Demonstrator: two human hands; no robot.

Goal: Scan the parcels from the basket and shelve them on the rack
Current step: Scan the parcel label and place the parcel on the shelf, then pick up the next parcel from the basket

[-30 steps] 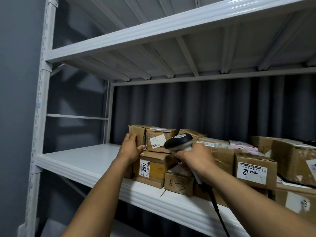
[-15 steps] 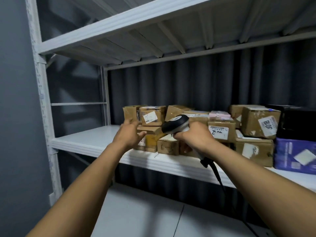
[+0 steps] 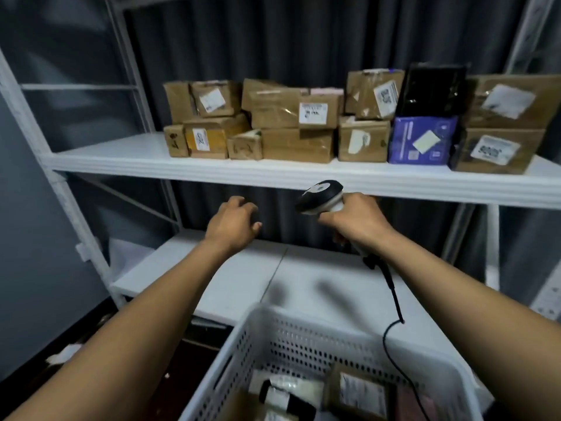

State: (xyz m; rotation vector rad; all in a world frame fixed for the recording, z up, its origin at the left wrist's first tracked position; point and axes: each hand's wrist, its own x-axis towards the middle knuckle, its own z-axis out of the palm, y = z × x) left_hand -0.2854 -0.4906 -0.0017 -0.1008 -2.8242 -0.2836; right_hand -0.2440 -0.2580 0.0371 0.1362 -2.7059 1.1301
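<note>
Head view: the white metal rack [image 3: 106, 153] takes up most of the frame, and a dark curtain [image 3: 273, 41] hangs behind it. On the middle shelf stands a row of parcels [image 3: 297, 144]. Most are brown cardboard boxes stacked in two layers. Toward the right there is a purple parcel [image 3: 422, 141] with a black parcel [image 3: 431, 89] on top of it. The lower shelf [image 3: 243, 278] is white and lies under the hands.

At the bottom of the frame is the white perforated basket [image 3: 303, 344], in front of the lower shelf. Several packages lie in it, among them a brown box [image 3: 361, 393] with a white label.

Both forearms reach forward over the basket. The left hand [image 3: 233, 226] hangs in the air below the middle shelf, with fingers loosely curled and nothing in them. The right hand [image 3: 355, 220] is near it, and its fingers are wrapped around the handle of the barcode scanner [image 3: 318, 196]. The black-and-white head of the scanner points left. A black cable [image 3: 394, 299] runs from the handle down toward the basket.
</note>
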